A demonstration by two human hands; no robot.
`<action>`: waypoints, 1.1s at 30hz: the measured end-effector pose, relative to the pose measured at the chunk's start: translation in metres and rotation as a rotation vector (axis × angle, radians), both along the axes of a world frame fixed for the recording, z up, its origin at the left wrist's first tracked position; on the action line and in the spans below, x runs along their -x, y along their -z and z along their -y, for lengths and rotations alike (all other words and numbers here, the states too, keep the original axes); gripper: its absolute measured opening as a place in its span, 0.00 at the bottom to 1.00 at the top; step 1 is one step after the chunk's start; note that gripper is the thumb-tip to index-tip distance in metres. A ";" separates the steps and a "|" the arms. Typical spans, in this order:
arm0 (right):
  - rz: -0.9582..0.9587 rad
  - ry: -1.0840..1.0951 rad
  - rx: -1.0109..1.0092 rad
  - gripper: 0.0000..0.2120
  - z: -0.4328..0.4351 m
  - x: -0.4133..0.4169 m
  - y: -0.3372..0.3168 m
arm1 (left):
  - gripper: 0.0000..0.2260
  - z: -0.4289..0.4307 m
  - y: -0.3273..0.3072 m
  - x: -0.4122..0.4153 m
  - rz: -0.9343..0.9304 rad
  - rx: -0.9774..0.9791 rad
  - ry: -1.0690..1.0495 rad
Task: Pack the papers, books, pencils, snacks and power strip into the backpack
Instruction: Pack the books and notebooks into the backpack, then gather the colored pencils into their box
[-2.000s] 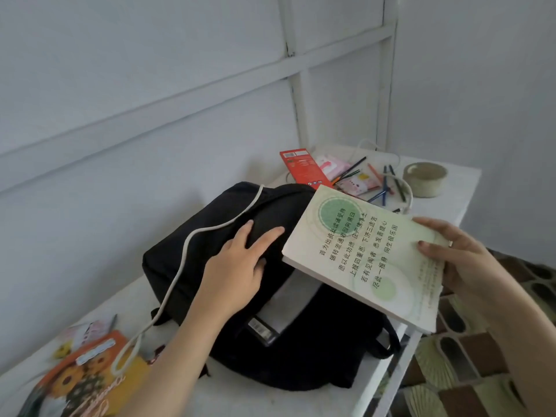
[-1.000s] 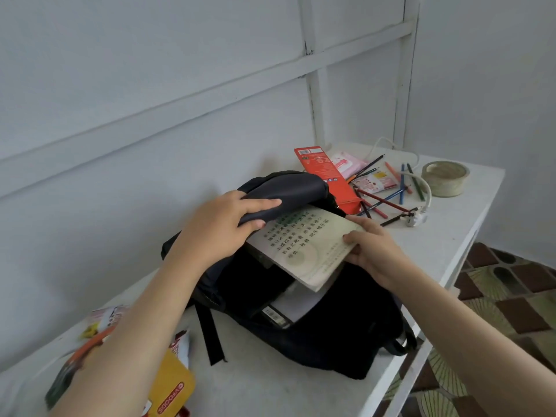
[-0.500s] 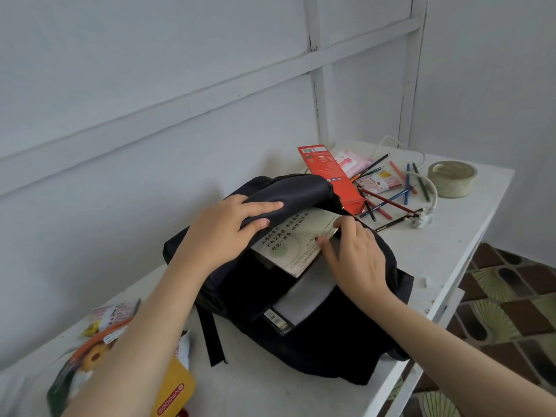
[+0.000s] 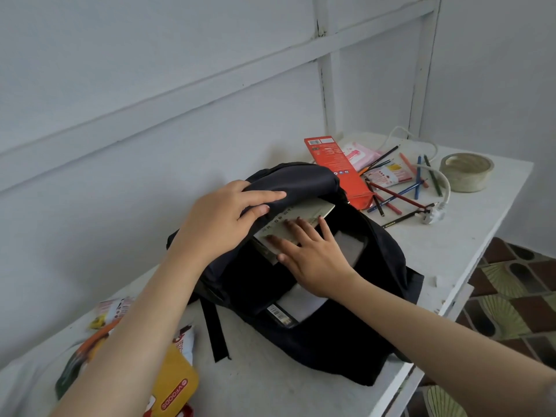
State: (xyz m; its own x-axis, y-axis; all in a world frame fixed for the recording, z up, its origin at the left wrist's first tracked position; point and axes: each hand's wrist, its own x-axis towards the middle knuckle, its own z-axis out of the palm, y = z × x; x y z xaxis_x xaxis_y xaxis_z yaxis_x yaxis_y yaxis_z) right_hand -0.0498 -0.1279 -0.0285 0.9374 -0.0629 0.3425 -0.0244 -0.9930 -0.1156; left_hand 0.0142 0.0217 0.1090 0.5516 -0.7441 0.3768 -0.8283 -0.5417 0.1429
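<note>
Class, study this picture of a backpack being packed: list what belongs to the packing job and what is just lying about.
Belongs: black fabric backpack gripped by the left hand; pale green paperback book under the right hand; loose coloured pencils; white plug and cable; yellow snack packet.
Lying about: beige roll of tape; red cardboard carton, purpose unclear.

matt black cloth backpack (image 4: 316, 182), paper book (image 4: 304, 216), glossy snack packets (image 4: 177, 383)

Probable tape roll (image 4: 466, 171) on white table (image 4: 436, 245)

1 bkpack (image 4: 337, 347), 1 tape roll (image 4: 465, 176)
</note>
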 end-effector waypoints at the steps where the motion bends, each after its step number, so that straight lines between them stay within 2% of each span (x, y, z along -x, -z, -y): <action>1: -0.009 0.000 -0.007 0.21 -0.001 -0.004 -0.001 | 0.15 0.000 0.000 -0.001 -0.003 -0.001 -0.003; 9: 0.028 -0.055 -0.098 0.27 0.001 0.010 0.008 | 0.15 -0.002 0.001 -0.007 -0.019 0.015 -0.017; 16: -0.047 -0.073 0.023 0.28 0.008 0.007 0.011 | 0.15 0.002 0.002 -0.011 -0.034 0.040 -0.017; 22: -0.132 -0.098 0.014 0.28 0.009 -0.005 0.007 | 0.15 0.003 0.004 -0.014 -0.046 0.036 -0.028; 24: -0.147 -0.158 -0.030 0.29 0.012 -0.003 0.002 | 0.15 0.004 0.006 -0.015 -0.060 0.045 -0.031; 26: -0.135 -0.210 -0.156 0.27 0.019 0.002 -0.007 | 0.16 0.006 0.009 -0.016 -0.066 0.047 -0.032; 29: -0.018 -0.190 -0.404 0.23 0.040 0.022 -0.022 | 0.16 0.008 0.017 -0.017 -0.068 0.041 -0.036; 33: 0.254 0.081 -0.468 0.15 0.095 0.053 -0.029 | 0.17 0.023 0.037 -0.014 -0.011 -0.075 -0.003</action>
